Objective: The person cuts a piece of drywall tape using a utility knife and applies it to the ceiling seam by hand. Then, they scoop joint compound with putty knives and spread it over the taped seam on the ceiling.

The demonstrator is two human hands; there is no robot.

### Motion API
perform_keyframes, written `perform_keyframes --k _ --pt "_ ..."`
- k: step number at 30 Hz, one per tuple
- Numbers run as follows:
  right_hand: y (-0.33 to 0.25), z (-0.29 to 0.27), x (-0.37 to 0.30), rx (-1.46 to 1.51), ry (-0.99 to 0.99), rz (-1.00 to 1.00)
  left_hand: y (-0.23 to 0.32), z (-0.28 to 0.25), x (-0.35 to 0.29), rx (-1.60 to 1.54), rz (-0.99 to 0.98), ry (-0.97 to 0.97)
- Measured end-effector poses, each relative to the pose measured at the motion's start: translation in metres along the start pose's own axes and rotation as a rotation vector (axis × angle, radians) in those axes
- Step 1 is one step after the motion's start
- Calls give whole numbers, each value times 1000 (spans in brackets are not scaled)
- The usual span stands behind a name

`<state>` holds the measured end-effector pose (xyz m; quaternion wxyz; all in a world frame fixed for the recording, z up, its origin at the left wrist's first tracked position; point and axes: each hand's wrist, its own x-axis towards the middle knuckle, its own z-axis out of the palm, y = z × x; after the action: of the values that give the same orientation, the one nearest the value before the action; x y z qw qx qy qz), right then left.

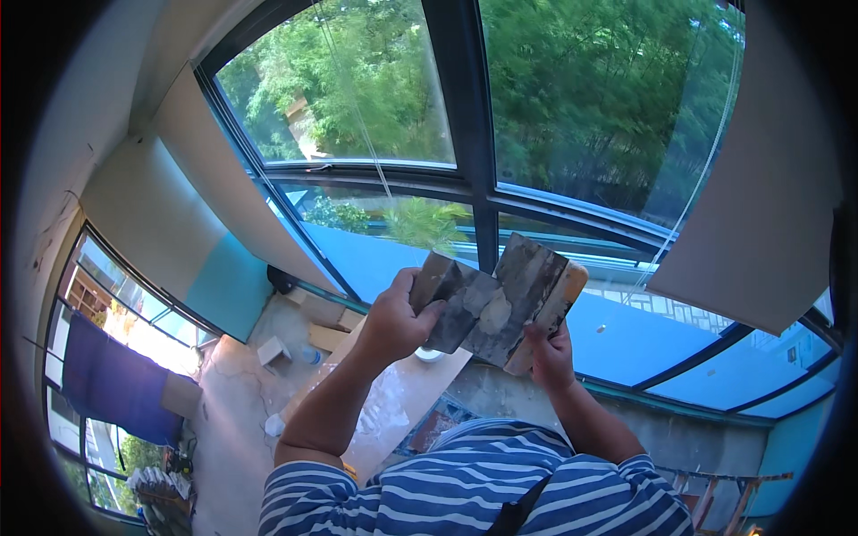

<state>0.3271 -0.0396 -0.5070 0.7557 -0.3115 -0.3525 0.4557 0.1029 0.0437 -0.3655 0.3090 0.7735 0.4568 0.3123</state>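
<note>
Both my arms are raised in front of my chest. My left hand (393,314) is closed round a smaller grey-brown block (454,299), thumb on its near face and fingers behind. My right hand (551,359) grips the lower right edge of a larger block (520,290), which has a stained, streaky grey face and a tan side. At the middle the two blocks meet or overlap, by a pale patch; whether they are joined I cannot tell. Their material is unclear, perhaps wood or stone.
Large dark-framed windows (474,170) with hanging cords rise ahead. Below on the left, a light board or tabletop (438,380) bears white scraps and a round white container (429,355). Boxes (331,323) lie on the floor near the wall, and a purple cloth (116,375) hangs farther left.
</note>
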Motion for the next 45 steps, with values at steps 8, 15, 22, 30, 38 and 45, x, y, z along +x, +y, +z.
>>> perform_keyframes --k 8,15,22,30,38,45 --pt "6 -17 -8 198 57 119 6 -78 65 -237 276 548" --pt "-18 -19 -25 141 72 156 154 -296 154 -1188 1229 491" --pt "-35 -42 -26 207 69 27 305 -369 171 -1417 1358 407" --pt "-39 -102 -53 -93 118 -242 388 -383 185 -1497 1348 7" --pt "-1 -191 -62 349 -75 -99 313 -438 237 -573 909 1049" --pt "-49 -99 -75 283 337 -15 323 -423 121 443 920 1986"
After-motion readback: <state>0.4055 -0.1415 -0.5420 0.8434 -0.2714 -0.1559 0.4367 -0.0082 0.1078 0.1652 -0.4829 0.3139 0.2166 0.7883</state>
